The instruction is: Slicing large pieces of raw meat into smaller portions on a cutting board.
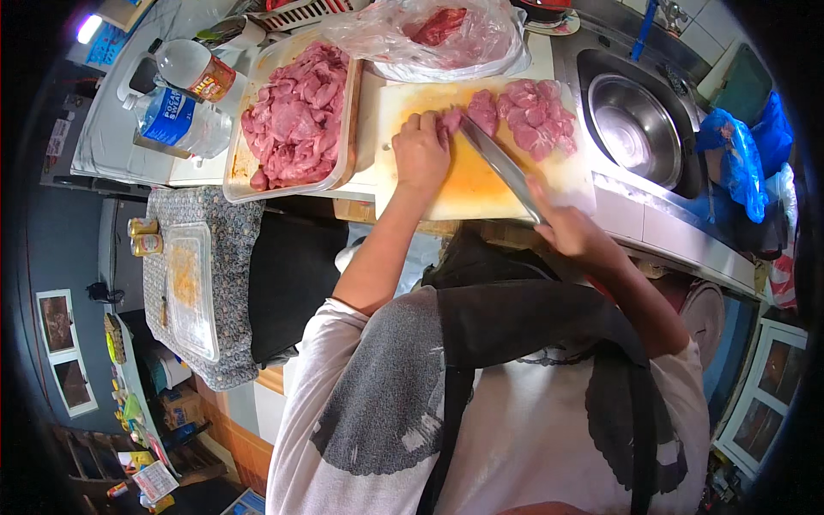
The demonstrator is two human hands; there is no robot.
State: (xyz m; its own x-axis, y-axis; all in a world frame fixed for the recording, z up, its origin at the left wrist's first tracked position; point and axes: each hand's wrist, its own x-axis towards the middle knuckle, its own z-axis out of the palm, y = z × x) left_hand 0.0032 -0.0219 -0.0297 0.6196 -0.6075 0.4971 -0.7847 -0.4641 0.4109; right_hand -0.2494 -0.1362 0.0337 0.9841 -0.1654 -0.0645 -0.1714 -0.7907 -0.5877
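My right hand [570,235] grips a long-bladed kitchen knife [505,168], its tip end against a small piece of raw meat [452,120]. The fingers of my left hand [421,151] are curled down on that piece, just left of the blade. All of this is on a white plastic cutting board [418,205], stained yellow-orange in the middle. Right of the blade is a larger chunk of raw meat [481,111]. A pile of cut meat slices [537,119] covers the board's far right corner.
Left of the board stands a plastic tub [351,129] heaped with sliced meat [296,116]. Behind the board, a clear plastic bag [386,32] holds more meat. Two plastic bottles [174,119] stand at far left. A steel basin [634,129] sits in the sink at right.
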